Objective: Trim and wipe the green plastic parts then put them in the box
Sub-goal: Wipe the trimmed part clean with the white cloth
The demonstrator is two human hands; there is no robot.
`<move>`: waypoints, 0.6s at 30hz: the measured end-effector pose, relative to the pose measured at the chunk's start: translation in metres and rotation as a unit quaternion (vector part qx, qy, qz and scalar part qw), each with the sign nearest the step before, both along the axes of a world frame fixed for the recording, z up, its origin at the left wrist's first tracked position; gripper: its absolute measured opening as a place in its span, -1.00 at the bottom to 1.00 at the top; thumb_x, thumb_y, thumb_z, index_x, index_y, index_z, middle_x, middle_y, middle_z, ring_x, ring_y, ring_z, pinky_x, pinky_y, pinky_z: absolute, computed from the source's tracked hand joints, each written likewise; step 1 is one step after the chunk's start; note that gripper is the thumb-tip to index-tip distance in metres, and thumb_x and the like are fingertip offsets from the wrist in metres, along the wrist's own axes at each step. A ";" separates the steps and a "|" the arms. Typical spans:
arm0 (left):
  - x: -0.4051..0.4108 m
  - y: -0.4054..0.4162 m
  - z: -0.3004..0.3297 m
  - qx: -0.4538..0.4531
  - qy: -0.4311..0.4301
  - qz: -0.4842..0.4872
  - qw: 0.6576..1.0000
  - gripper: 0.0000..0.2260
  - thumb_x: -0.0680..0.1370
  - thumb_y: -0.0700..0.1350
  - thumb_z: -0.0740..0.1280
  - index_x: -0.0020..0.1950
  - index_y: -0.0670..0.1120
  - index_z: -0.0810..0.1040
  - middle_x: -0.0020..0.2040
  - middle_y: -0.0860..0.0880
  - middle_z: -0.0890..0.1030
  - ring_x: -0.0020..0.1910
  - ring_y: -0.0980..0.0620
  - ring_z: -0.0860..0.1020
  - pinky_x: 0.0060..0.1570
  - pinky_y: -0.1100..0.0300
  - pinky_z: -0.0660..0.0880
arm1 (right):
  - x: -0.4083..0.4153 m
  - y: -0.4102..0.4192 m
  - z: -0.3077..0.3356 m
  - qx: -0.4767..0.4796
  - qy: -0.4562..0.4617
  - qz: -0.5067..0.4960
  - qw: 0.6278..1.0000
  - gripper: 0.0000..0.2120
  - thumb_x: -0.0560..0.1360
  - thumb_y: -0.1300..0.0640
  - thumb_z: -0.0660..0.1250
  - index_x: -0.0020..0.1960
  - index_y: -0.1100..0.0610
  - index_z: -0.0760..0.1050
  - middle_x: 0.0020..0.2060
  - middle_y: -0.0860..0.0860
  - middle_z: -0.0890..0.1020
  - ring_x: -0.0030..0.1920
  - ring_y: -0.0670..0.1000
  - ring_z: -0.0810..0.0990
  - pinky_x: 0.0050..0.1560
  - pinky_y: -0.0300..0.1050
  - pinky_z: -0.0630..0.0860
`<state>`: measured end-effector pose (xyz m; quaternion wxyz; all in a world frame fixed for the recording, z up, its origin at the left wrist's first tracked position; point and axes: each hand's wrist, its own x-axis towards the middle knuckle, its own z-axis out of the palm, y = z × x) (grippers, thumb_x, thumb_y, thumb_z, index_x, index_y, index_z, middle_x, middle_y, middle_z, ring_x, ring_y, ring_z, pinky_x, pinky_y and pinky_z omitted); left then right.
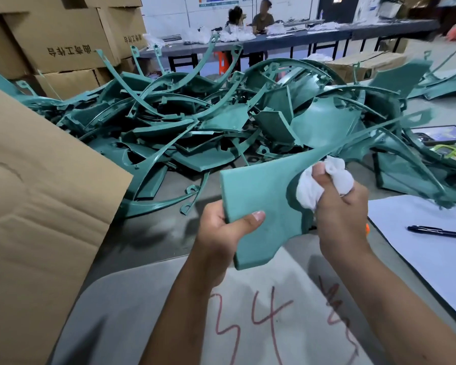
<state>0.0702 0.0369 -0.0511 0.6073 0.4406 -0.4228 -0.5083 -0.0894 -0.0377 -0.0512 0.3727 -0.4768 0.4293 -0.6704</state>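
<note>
Nearest, a grey sheet bearing red handwritten marks lies under both forearms. Left hand: fingers curled behind the near corner of a green plastic part, thumb laid flat across its front face, a firm pinch on the panel's edge. The part is held up off the work surface, its broad end near the body and its thin curved arm reaching away to the right. Right hand: fingers closed tight round a bunched white cloth, which is pressed against the part's right side. A small orange object shows beneath this wrist; what it is cannot be told. To the right, a black pen rests on a white sheet. On the left, a brown cardboard flap stands tilted beside the sheet. Beyond the hands, a large pile of green parts covers the table; a phone lies at its right edge. Farther back, stacked cartons stand at left, and two seated people work at a long dark table.
</note>
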 end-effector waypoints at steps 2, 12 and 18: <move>0.004 -0.001 0.001 0.004 0.014 0.020 1.000 -0.78 0.41 -0.20 0.44 0.04 -0.11 0.73 0.03 -0.20 0.74 -0.06 -0.18 0.72 -0.17 0.03 0.64 | 0.001 -0.003 0.003 0.055 -0.147 0.021 0.987 -0.64 0.66 -0.07 0.34 -0.30 -0.09 0.62 -0.41 -0.15 0.57 -0.41 -0.12 0.47 -0.38 -0.25 0.38; 0.012 0.000 -0.002 0.008 -0.045 0.031 0.998 -0.77 0.38 -0.19 0.42 0.01 -0.12 0.73 -0.06 -0.20 0.74 -0.17 -0.14 0.70 -0.28 0.07 0.61 | -0.003 -0.009 -0.011 0.005 0.093 0.101 0.991 -0.58 0.54 -0.21 0.38 -0.13 0.18 0.59 -0.31 0.09 0.64 -0.25 0.00 0.55 -0.25 0.17 0.51; 0.019 -0.002 0.002 0.012 0.074 0.105 0.992 -0.85 0.40 -0.22 0.43 -0.09 -0.08 0.76 -0.06 -0.19 0.74 -0.17 -0.14 0.72 -0.27 0.06 0.64 | 0.004 -0.006 -0.010 0.091 -0.057 0.083 0.991 -0.60 0.54 -0.23 0.36 -0.36 -0.01 0.50 -0.51 -0.06 0.38 -0.49 -0.01 0.34 -0.41 -0.12 0.32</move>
